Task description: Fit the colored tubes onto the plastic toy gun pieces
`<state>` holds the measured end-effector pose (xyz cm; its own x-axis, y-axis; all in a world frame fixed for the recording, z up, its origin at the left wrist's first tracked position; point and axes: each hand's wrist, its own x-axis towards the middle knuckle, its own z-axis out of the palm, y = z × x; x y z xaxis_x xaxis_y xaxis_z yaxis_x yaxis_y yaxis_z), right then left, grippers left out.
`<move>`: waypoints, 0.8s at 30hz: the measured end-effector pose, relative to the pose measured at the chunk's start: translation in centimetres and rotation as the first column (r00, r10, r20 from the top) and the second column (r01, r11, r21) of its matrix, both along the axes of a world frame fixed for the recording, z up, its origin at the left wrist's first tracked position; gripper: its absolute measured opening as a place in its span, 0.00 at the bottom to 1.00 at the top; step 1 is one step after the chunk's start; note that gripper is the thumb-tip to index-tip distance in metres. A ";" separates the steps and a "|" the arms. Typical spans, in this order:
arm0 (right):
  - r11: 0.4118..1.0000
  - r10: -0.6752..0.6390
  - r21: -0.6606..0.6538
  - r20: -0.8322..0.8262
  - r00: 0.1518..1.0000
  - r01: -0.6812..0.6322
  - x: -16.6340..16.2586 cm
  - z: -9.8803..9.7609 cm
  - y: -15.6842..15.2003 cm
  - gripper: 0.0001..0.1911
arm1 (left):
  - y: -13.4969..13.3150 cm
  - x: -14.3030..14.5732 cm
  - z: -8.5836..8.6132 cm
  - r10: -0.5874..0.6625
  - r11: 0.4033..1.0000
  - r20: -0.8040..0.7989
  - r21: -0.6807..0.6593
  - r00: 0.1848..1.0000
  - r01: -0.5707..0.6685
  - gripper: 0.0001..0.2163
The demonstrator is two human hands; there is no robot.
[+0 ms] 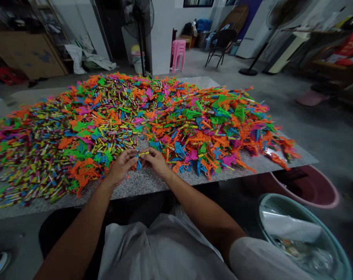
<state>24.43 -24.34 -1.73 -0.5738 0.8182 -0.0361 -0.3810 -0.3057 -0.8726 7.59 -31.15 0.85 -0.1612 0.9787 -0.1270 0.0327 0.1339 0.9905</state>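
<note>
Both my hands meet over the near edge of a speckled grey table [147, 182]. My left hand [122, 165] and my right hand [155, 159] pinch a small yellow stick [143, 153] and a blue plastic piece [139, 165] between their fingertips. A huge heap of small colourful plastic parts [153, 112] covers the table behind them: orange, green, blue and pink flat shapes on the right, thin multicoloured sticks [48, 140] mostly on the left.
A pink basin [325, 190] and a teal tub [339, 249] lined with clear plastic stand on the floor at my right. Beyond the table are a standing fan [139, 23], a pink stool [178, 52], a black chair [221, 42] and cluttered shelves.
</note>
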 end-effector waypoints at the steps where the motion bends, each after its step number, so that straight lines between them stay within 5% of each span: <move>1: 1.000 -0.005 -0.003 -0.005 1.000 0.005 0.1 0.0 -0.1 0.19 | 0.0 -0.3 0.2 0.002 1.000 -0.065 0.011 0.998 -0.001 0.27; 10: 0.999 -0.030 -0.026 -0.009 1.000 0.030 0.2 -0.4 -0.4 0.18 | -0.4 -1.1 1.5 0.043 0.991 -0.564 0.125 0.825 0.034 0.17; 24: 0.990 -0.076 0.129 0.077 0.994 0.065 0.5 -0.7 -1.0 0.16 | -0.4 -0.8 1.8 0.057 0.974 -0.703 0.196 0.709 0.116 0.14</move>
<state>24.98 -25.34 -2.40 -0.5140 0.8574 0.0257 -0.3242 -0.1664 -0.9312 6.78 -31.58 2.61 -0.0888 0.9718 0.2185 0.7279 -0.0864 0.6802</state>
